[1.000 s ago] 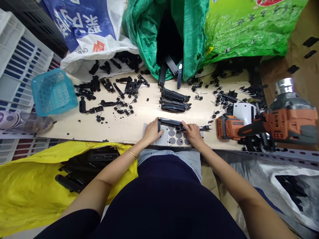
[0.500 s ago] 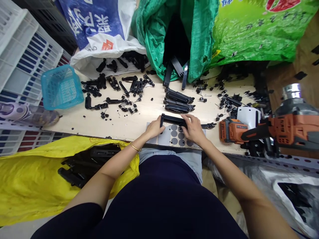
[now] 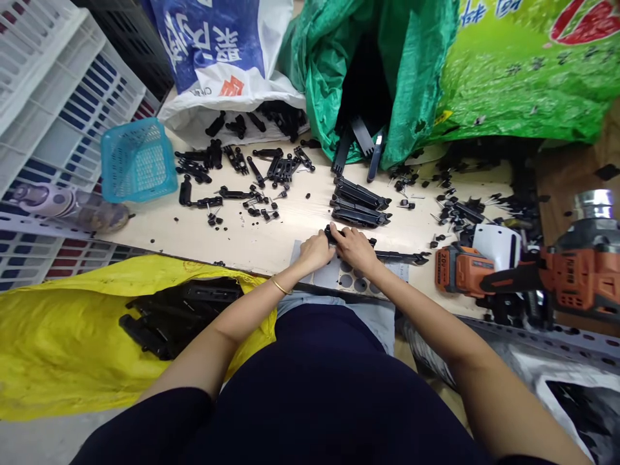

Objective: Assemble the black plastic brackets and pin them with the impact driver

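Both hands meet at the near middle of the wooden bench (image 3: 194,236). My left hand (image 3: 316,250) and my right hand (image 3: 355,248) are closed side by side on the left end of a long black plastic bar (image 3: 402,258), which runs off to the right. Under them lies a white sheet with dark round dots (image 3: 349,279). Just beyond the hands sits a stack of assembled black bars (image 3: 359,202).
An orange cordless driver (image 3: 533,274) lies at the right. Several loose black parts (image 3: 232,181) and screws (image 3: 460,206) cover the bench. A turquoise basket (image 3: 137,160) stands at left, green (image 3: 387,77) and blue-white (image 3: 217,58) sacks behind, a yellow sack (image 3: 58,336) of black parts below.
My right hand has slid left along the black bar until it sits right beside my left hand. The view has shifted, moving everything rightward in the picture.
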Tool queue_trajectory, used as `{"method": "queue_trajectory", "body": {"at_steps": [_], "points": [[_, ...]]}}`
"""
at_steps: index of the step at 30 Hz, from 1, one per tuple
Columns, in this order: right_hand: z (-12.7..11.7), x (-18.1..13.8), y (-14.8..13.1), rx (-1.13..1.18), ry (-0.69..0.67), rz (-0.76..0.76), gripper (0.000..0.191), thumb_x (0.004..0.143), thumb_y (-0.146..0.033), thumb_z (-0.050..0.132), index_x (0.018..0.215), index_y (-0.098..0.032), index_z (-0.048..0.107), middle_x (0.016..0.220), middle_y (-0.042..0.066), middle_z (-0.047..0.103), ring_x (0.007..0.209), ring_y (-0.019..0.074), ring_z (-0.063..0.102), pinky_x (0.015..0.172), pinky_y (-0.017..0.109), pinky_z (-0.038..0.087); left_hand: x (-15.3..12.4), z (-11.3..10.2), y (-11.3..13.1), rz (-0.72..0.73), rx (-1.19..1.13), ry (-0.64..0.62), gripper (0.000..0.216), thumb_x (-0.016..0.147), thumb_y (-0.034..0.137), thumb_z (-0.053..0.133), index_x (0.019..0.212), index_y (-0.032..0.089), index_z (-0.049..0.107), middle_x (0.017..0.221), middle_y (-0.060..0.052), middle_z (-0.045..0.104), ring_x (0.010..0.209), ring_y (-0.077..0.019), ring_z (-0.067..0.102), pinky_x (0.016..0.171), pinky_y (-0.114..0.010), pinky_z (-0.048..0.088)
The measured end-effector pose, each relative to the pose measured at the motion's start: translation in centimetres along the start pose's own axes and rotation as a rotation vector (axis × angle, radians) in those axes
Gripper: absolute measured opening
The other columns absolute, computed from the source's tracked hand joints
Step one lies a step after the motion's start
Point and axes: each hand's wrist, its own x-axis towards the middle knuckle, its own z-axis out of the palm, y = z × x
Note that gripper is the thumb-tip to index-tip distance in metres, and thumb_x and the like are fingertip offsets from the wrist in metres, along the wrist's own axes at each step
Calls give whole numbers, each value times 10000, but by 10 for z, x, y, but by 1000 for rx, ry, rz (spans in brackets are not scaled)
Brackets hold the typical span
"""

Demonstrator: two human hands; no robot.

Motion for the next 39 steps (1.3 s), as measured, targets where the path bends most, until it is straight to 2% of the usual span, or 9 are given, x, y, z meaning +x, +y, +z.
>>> {"method": "queue_trajectory", "body": {"at_steps": [8,14,19,23,26,28,33,36,39], "points": [[11,-1,-6,17,71,34,621,884,-145,347,1488,-222,223,1102,131,538,951,272,442,775,356,348,2,5,-13,79,43,22,664,812,298,505,1416,128,287,1113,-167,655,1047,-308,625,838,-384,482],[13,-2,-5,-8,95,13,617,882,-135,339,1480,-265,258,1067,136,525,947,277,437,756,366,339,0,18,-1,-63,-69,76,712,835,239,462,1435,-23,182,1087,-219,654,1004,-299,639,819,-366,484],[15,-2,-8,-42,125,-8,653,862,-94,335,1486,-261,242,1038,134,523,935,270,434,757,364,337,6,8,-26,136,0,-4,693,819,290,541,1449,198,266,1128,-122,657,1052,-278,619,829,-341,475],[13,2,-7,-20,132,0,635,860,-91,336,1471,-257,284,1071,140,534,948,276,446,778,374,346,8,11,-33,81,-128,43,776,826,321,555,1469,97,183,1073,-152,663,1012,-273,626,825,-345,477],[8,7,-1,77,102,-11,651,828,-56,356,1454,-233,317,1061,123,573,941,265,475,793,357,369,6,9,-44,180,-381,-106,812,848,359,543,1472,48,126,944,-110,682,829,-210,656,758,-316,500],[5,9,3,142,92,16,676,785,-20,367,1442,-175,323,1049,124,607,931,262,498,799,348,387,4,1,-58,259,-457,-170,723,871,263,479,1473,60,133,943,-91,676,790,-171,651,771,-307,506],[-4,12,6,250,66,107,641,713,11,380,1344,-99,394,1100,158,639,980,271,554,779,332,430,1,-18,-74,567,-22,142,830,728,87,546,1474,120,184,1365,-176,447,1279,-268,420,1081,-439,317],[-7,15,5,300,31,111,572,717,-5,389,1282,-81,424,1097,179,644,984,273,589,757,324,446,6,-15,-61,764,170,182,945,701,181,661,1480,123,129,1489,-196,273,1400,-305,228,1149,-509,143],[-8,18,4,351,21,134,515,723,-27,397,1237,-46,433,1071,203,650,933,280,619,734,331,460,15,-5,-43,871,208,169,1006,721,284,686,1485,139,48,1527,-200,189,1425,-299,174,1151,-512,141]]}}
